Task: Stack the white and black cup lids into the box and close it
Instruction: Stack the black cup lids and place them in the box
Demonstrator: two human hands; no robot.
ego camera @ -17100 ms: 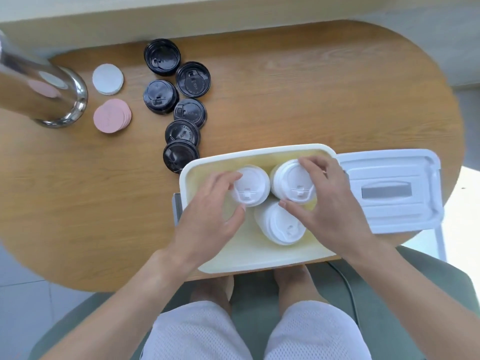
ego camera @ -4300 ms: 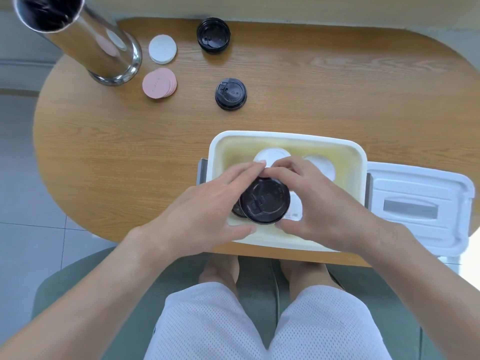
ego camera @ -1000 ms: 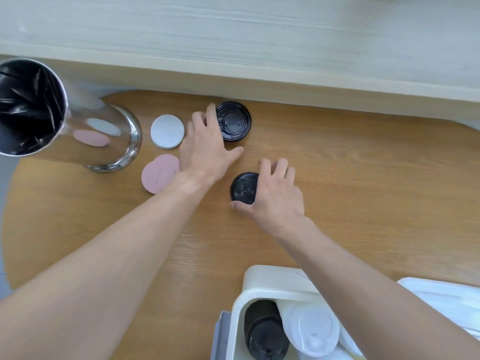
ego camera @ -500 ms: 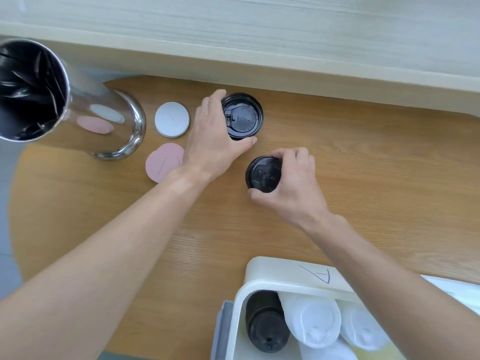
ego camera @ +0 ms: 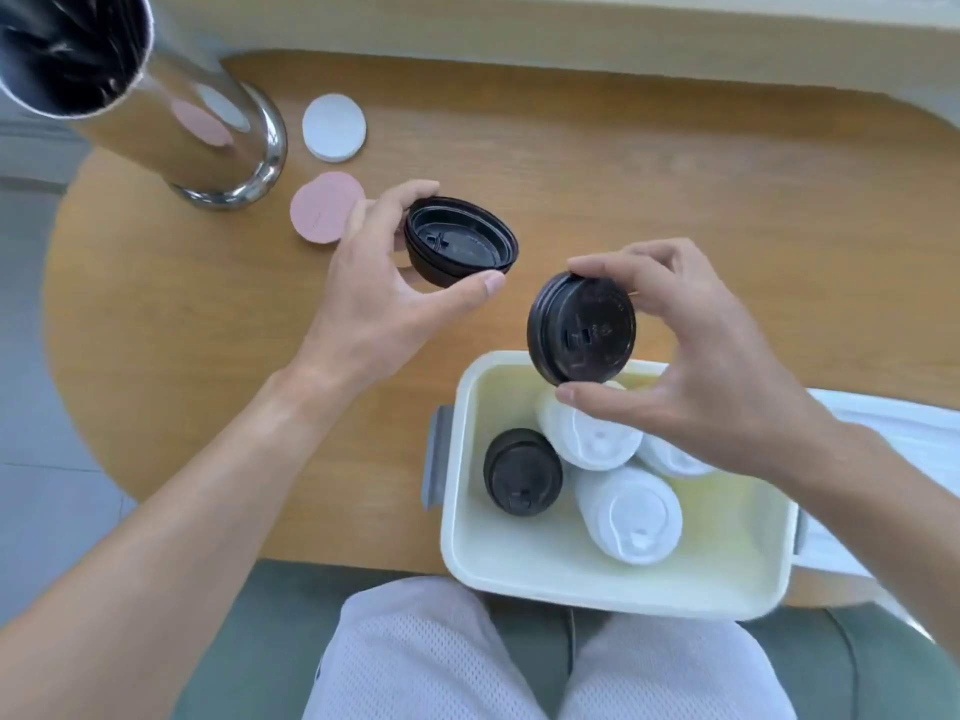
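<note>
My left hand (ego camera: 379, 293) grips a black cup lid (ego camera: 460, 241) in the air, its hollow underside facing up. My right hand (ego camera: 696, 366) pinches a second black lid (ego camera: 582, 330) by its rim, tilted, just above the far edge of the open white box (ego camera: 519, 579). Inside the box a stack of black lids (ego camera: 522, 472) lies at the left, with three stacks of white lids (ego camera: 631, 517) beside it, one partly hidden by my right hand. The box's white cover (ego camera: 898, 433) lies to the right, mostly behind my right arm.
A tall shiny metal cylinder (ego camera: 156, 111) stands at the table's far left. A white round coaster (ego camera: 334, 128) and a pink stack of coasters (ego camera: 324, 207) lie beside it. The box sits at the wooden table's (ego camera: 675, 189) near edge, above my lap.
Both hands have lifted their black lids off the table and brought them back toward the box. The left lid is now turned underside up.
</note>
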